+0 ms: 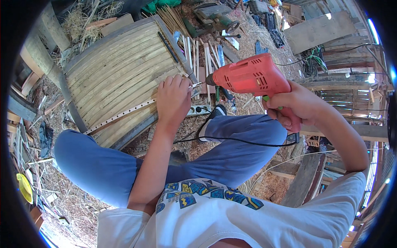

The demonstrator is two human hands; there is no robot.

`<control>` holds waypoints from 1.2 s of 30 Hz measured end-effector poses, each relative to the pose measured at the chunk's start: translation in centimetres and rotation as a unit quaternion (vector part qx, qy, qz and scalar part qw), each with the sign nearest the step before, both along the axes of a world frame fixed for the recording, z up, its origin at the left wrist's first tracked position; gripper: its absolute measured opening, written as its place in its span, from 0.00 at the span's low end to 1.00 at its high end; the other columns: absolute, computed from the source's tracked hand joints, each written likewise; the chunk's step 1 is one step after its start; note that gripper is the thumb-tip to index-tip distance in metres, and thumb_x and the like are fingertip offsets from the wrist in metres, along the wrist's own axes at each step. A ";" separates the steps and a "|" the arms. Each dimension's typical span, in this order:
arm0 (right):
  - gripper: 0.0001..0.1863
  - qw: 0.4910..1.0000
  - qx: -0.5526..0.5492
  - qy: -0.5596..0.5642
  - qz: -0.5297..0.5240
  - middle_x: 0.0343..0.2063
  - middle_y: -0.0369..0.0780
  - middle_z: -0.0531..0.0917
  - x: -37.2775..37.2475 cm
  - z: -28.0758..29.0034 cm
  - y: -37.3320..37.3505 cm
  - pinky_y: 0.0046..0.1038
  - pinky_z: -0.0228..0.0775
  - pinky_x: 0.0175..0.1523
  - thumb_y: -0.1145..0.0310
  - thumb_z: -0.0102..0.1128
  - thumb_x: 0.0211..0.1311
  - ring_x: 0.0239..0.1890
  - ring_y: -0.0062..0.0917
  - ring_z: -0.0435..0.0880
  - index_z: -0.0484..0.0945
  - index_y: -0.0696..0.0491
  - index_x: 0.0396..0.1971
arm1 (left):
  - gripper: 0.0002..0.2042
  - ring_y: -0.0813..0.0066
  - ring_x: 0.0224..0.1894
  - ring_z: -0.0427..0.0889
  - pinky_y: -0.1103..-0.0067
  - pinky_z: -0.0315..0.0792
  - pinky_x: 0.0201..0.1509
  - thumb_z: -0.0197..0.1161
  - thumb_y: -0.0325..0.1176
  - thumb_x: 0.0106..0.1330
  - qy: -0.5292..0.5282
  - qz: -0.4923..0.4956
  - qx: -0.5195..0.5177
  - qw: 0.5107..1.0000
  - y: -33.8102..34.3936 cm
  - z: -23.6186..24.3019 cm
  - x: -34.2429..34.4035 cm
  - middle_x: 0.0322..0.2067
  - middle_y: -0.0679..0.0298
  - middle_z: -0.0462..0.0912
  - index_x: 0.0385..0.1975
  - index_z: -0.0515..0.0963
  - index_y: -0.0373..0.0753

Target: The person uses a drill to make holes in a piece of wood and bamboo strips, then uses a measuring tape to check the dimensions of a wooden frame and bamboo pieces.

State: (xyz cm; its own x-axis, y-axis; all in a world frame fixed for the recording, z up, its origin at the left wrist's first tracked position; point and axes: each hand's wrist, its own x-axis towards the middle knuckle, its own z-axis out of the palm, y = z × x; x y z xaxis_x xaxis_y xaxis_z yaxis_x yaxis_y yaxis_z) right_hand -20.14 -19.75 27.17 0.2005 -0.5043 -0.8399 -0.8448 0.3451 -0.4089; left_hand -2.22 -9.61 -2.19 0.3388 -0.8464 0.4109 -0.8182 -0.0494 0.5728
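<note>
My right hand (300,103) is wrapped round the handle of a red power drill (254,74), held level with its chuck to the left. The thin bit (200,84) meets the far right end of a narrow pale strip (124,113) with a row of holes along it. My left hand (173,99) is closed over that strip near the bit, its fingertips partly hidden. The strip lies across a slatted wooden bench (120,66) and reaches its near left edge. A dark cord (244,141) runs from the drill handle over my leg.
A power strip (198,110) with a plug in it lies by my shoe (213,120). A dark thin rod (168,46) rests on the bench. Beyond are loose wooden slats (209,62), a green machine with a handwheel (213,20) and wood shavings. Planks (304,177) stand at right.
</note>
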 end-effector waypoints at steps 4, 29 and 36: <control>0.21 1.000 -0.001 0.022 -0.009 0.26 0.41 0.80 1.0 0.5 -0.1 0.28 0.64 0.15 0.71 0.64 0.64 0.13 0.19 0.73 0.73 0.56 0.56 | 0.08 0.60 0.45 0.77 0.64 0.70 0.48 0.71 0.32 0.63 0.010 0.000 -0.014 1.000 -0.1 -0.3 0.1 0.35 0.64 0.76 0.39 0.81 0.46; 0.20 0.998 0.053 0.007 -0.027 0.30 0.45 0.83 0.0 0.1 -1.8 0.28 0.64 0.18 0.70 0.62 0.65 0.13 0.19 0.72 0.72 0.53 0.56 | 0.07 0.61 0.47 0.78 0.65 0.70 0.51 0.69 0.32 0.63 0.006 0.003 -0.002 1.000 0.2 0.0 0.1 0.38 0.64 0.79 0.39 0.81 0.43; 0.18 0.996 0.075 0.012 -0.055 0.30 0.45 0.82 -0.5 -0.1 -2.6 0.27 0.63 0.18 0.69 0.62 0.66 0.14 0.20 0.72 0.73 0.53 0.55 | 0.07 0.61 0.48 0.78 0.64 0.70 0.52 0.69 0.32 0.64 0.014 -0.004 0.025 1.000 0.1 0.0 0.0 0.39 0.64 0.79 0.40 0.80 0.44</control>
State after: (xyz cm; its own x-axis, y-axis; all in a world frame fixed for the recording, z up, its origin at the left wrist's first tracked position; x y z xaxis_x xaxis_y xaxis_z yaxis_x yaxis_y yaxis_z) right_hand -20.59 -22.34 27.11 0.1302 -0.3912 -0.9111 -0.8075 0.4913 -0.3263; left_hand -2.23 -9.49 -2.15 0.3431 -0.8679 0.3591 -0.8024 -0.0721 0.5925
